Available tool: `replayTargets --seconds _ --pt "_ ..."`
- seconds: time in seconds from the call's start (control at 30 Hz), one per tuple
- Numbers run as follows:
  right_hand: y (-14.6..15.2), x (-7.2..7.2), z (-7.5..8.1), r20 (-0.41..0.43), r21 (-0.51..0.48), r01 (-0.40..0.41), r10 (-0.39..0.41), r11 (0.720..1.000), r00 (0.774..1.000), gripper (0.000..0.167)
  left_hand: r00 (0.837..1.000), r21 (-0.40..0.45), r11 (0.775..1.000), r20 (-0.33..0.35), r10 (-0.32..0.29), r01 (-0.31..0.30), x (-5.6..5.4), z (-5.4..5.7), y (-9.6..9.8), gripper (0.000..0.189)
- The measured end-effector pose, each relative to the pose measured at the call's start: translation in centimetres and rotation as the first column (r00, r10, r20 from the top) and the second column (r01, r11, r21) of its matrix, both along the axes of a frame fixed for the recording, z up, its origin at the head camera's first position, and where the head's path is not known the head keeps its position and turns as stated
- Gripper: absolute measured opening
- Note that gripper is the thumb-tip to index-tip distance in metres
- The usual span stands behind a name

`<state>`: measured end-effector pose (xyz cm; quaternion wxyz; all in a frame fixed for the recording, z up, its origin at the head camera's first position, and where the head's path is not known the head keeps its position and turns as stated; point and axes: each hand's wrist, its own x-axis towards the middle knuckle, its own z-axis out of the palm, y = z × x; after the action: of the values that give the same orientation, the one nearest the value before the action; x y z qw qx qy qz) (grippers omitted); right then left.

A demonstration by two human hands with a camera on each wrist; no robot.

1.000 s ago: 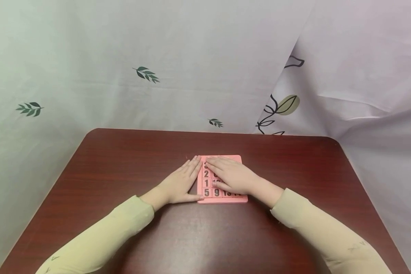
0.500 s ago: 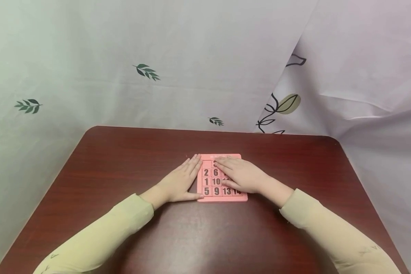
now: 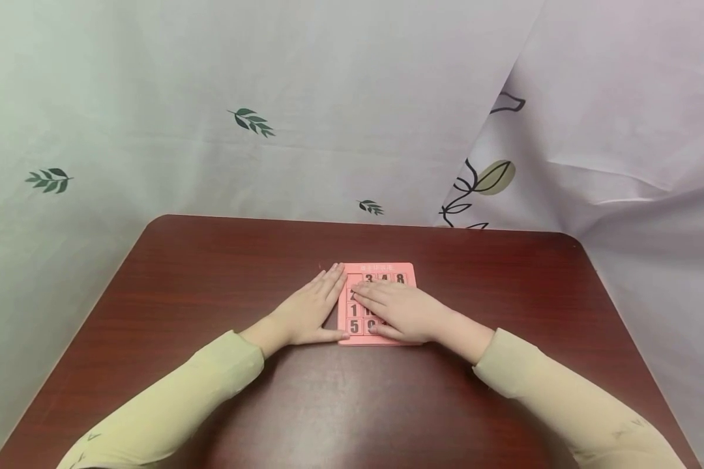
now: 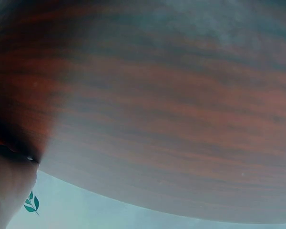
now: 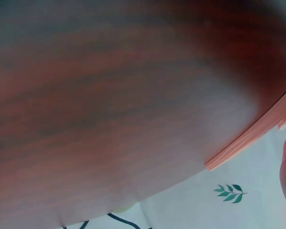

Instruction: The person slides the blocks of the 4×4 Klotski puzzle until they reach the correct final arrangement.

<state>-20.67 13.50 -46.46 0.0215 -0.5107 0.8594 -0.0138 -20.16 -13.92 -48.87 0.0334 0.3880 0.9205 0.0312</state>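
A pink sliding number puzzle [image 3: 384, 268] lies flat on the dark red-brown table. Its top row shows a gap [image 3: 354, 279] at the left, followed by tiles 3, 4 and 8. My left hand [image 3: 306, 314] lies along the puzzle's left side, straight fingertips at the upper left corner and thumb at the lower left. Over the tiles rests my right hand [image 3: 403, 309], its straight fingertips on the 2 tile [image 3: 352, 295] below the gap. That hand hides most of the middle and lower right tiles. In the right wrist view the puzzle's side edge [image 5: 248, 141] shows beside the fingers.
The wooden table [image 3: 223, 260] has rounded far corners. Behind it hangs a pale curtain [image 3: 328, 98] with leaf prints, which overlaps a second cloth [image 3: 622, 130] on the right. The left wrist view shows mainly tabletop [image 4: 171, 109].
The 3 tile slid right from the top left corner, leaving the gap there. My right hand moved right with it, then back left and down to the 2. The left hand stayed put.
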Motion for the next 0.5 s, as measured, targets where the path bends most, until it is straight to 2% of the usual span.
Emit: replayTargets --seconds 0.13,0.33,0.5 --pt "-0.3 -0.7 0.1 -0.023 0.008 0.011 -0.011 1.000 1.000 0.066 1.000 -0.012 1.000 -0.005 -0.005 0.005 -0.1 -0.1 0.0 0.116" --pt "-0.9 -1.8 0.1 -0.009 0.029 0.078 -0.078 0.997 0.997 0.069 1.000 -0.001 1.000 -0.006 -0.008 0.008 -0.2 -0.3 0.0 0.116" --pt "-1.1 -1.6 0.2 -0.008 0.033 0.092 -0.091 0.995 0.996 0.070 1.000 -0.003 1.000 0.000 -0.002 0.002 -0.2 -0.4 -0.1 0.116"
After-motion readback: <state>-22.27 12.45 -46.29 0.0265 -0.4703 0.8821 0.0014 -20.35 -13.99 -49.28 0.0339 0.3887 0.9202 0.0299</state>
